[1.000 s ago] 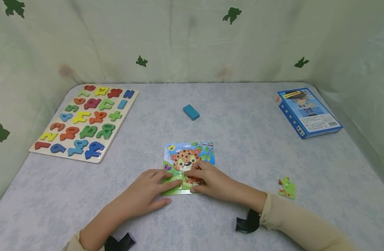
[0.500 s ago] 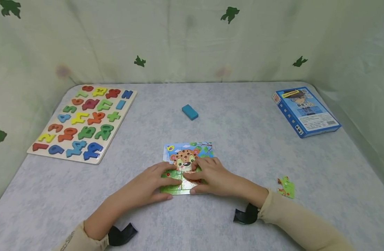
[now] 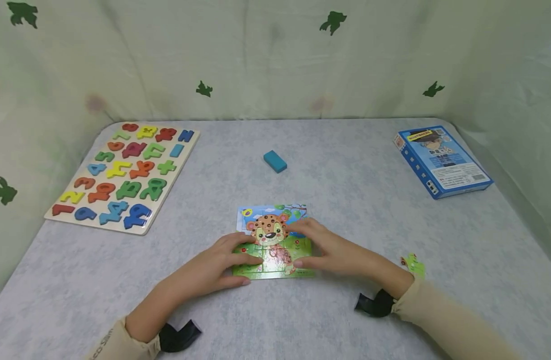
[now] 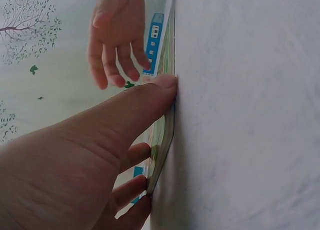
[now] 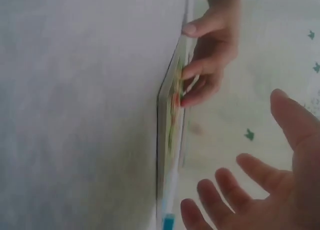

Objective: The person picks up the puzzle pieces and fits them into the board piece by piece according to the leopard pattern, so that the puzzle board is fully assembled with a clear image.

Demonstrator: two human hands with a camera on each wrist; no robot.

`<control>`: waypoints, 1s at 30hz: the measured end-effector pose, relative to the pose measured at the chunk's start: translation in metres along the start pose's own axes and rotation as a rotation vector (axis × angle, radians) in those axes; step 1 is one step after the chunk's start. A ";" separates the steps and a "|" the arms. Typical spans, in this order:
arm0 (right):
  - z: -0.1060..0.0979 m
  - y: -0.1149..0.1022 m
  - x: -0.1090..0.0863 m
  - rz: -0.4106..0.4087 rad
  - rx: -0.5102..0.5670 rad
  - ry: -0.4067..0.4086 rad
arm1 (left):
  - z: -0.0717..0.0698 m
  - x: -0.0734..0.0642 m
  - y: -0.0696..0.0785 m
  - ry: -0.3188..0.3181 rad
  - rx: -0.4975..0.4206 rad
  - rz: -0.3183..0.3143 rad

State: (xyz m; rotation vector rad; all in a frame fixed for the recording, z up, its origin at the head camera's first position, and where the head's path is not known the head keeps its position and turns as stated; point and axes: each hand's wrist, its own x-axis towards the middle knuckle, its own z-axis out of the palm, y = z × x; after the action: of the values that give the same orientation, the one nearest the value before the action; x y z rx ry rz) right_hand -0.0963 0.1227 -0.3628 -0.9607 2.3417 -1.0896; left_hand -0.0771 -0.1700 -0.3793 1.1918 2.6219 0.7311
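Observation:
A small jigsaw puzzle (image 3: pixel 275 255) with a spotted leopard on green grass under blue sky lies flat at the table's middle. My left hand (image 3: pixel 223 265) rests on its left side, fingertips on the picture and thumb at the near edge. In the left wrist view the thumb of that hand (image 4: pixel 95 125) touches the board's rim. Above the puzzle's right side hovers my right hand (image 3: pixel 334 250), fingers spread and holding nothing; the right wrist view shows that hand (image 5: pixel 280 195) apart from the board. A loose green puzzle piece (image 3: pixel 414 265) lies farther right, partly covered by the right forearm.
A number board (image 3: pixel 158 210) with colourful digits stands at the back left. A blue block (image 3: pixel 275 161) lies behind the puzzle. At the back right is a blue box (image 3: pixel 444 162). A pale curtain with green leaf shapes surrounds the table.
My right hand has let go of the lower middle of the puzzle, lifted and moved right, its fingers spreading. The left hand's fingers shifted slightly up the picture and stayed on it.

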 end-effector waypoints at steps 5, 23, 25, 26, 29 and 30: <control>-0.022 -0.003 -0.028 -0.045 -0.014 0.155 | 0.001 0.000 -0.001 0.007 -0.008 -0.006; -0.038 0.031 -0.143 0.304 -0.143 0.571 | 0.001 -0.001 0.000 0.000 -0.031 -0.022; -0.035 0.039 -0.149 0.338 -0.143 0.580 | 0.002 -0.001 0.000 0.002 -0.030 -0.022; -0.034 0.043 -0.152 0.350 -0.143 0.580 | 0.002 -0.001 0.000 0.004 -0.030 -0.021; -0.030 0.055 -0.161 0.380 -0.167 0.572 | 0.002 -0.001 0.000 0.007 -0.033 -0.022; -0.030 0.059 -0.163 0.388 -0.183 0.569 | 0.002 -0.001 0.000 0.007 -0.034 -0.023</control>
State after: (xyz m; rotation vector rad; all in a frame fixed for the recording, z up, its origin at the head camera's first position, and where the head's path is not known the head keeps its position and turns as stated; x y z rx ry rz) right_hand -0.0256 0.2827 -0.3814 -0.2261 2.9549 -1.0997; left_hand -0.0756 -0.1700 -0.3808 1.1506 2.6137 0.7735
